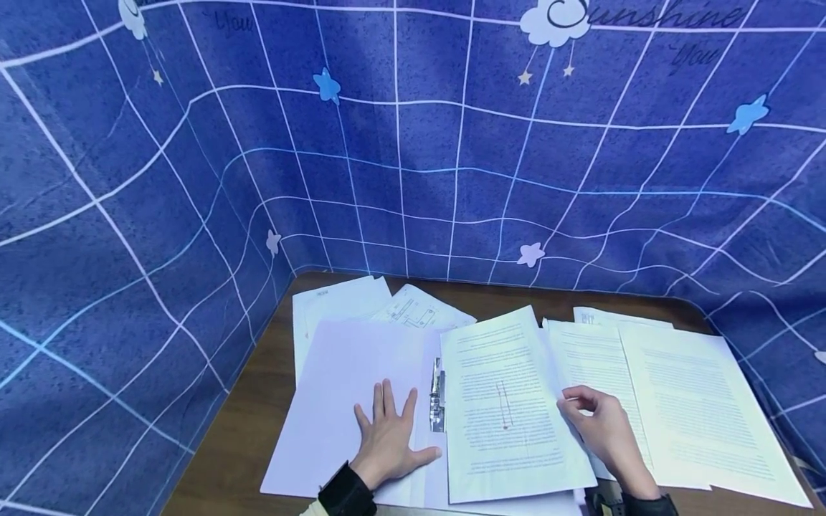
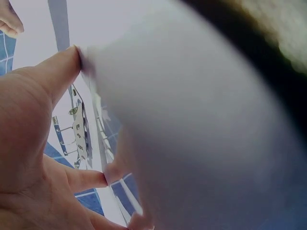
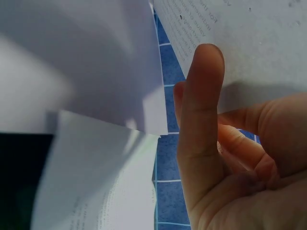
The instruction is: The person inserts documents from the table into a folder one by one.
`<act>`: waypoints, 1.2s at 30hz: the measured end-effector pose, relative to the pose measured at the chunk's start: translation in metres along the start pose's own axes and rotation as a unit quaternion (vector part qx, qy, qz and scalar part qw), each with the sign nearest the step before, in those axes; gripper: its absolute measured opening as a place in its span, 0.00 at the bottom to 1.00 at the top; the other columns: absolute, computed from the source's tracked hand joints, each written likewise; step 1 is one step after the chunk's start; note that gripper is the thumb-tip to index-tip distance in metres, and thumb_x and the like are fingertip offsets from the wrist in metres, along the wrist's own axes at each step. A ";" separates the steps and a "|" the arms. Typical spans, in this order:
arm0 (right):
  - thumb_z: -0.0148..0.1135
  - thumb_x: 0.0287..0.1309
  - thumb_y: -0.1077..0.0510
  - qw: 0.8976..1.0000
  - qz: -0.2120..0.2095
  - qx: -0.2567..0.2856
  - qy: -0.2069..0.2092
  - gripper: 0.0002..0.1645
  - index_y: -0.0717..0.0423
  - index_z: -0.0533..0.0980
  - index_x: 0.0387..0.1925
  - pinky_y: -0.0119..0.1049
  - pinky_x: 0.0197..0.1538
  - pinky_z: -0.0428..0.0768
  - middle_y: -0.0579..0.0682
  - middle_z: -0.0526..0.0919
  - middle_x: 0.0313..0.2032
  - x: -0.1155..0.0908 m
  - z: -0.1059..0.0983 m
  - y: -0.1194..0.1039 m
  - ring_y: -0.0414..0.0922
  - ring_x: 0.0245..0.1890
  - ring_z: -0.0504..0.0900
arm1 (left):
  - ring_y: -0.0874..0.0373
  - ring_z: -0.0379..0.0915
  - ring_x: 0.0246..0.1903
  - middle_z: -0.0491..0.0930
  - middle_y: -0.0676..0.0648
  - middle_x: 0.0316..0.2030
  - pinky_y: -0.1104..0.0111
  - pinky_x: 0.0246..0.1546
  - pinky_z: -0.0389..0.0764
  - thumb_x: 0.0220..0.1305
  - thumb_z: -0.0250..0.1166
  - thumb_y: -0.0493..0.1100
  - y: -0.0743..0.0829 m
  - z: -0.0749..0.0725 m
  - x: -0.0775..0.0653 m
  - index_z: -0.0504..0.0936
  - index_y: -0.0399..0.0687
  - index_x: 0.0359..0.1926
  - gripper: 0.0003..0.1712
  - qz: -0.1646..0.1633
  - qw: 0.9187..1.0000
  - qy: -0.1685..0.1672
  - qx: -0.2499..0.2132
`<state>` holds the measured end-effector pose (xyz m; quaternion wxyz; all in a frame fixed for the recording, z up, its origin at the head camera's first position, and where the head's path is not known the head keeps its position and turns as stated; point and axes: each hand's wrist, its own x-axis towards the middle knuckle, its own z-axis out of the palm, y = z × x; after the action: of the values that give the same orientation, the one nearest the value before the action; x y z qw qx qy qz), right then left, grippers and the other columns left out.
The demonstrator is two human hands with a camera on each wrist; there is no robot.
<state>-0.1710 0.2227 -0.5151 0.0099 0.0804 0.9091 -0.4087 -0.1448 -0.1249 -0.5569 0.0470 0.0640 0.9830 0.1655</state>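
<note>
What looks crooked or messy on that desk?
The printed sheet on the open folder looks askew: its bottom edge slants against the folder's. Past the folder's far edge, loose papers poke out at different angles, which looks messy. I see nothing spilled.

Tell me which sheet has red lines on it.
The sheet on the folder, just right of the metal clip: two thin red lines run down its middle; none show on the right-hand sheets or back sheets.

Table (image 1: 222, 448): brown, wood-look, rounded back corners.
Directly on top: open pale folder (image 1: 361, 358), ctr.; loose sheets (image 1: 323, 304), back L, partly under folder; printed sheets (image 1: 710, 408), R.
</note>
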 end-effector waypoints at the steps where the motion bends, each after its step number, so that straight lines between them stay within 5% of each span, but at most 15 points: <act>1: 0.65 0.65 0.60 1.000 -0.001 0.001 0.000 0.13 0.64 0.84 0.47 0.42 0.43 0.72 0.50 0.87 0.33 0.000 0.000 0.000 0.48 0.37 0.82 | 0.21 0.36 0.75 0.44 0.19 0.75 0.18 0.59 0.38 0.47 0.72 0.78 0.000 0.000 -0.001 0.66 0.44 0.76 0.64 0.000 1.000 0.000 -0.003; 21: 0.65 0.66 0.59 1.000 0.000 0.017 0.004 0.15 0.65 0.83 0.50 0.31 0.34 0.75 0.51 0.87 0.35 -0.004 0.004 0.005 0.47 0.37 0.83 | 0.21 0.38 0.74 0.46 0.18 0.74 0.17 0.59 0.40 0.46 0.72 0.78 0.001 0.001 -0.001 0.67 0.43 0.75 0.65 -0.002 1.000 0.004 0.006; 36: 0.65 0.66 0.59 0.999 0.023 0.028 -0.007 0.17 0.65 0.82 0.52 0.32 0.33 0.74 0.50 0.86 0.35 -0.005 0.008 0.005 0.45 0.35 0.82 | 0.21 0.37 0.74 0.46 0.19 0.74 0.17 0.58 0.41 0.46 0.71 0.79 0.002 0.001 0.000 0.67 0.44 0.76 0.65 -0.005 1.000 0.001 0.012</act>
<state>-0.1659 0.2191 -0.5242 0.0237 0.0983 0.8949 -0.4347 -0.1446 -0.1232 -0.5575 0.0461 0.0591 0.9853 0.1533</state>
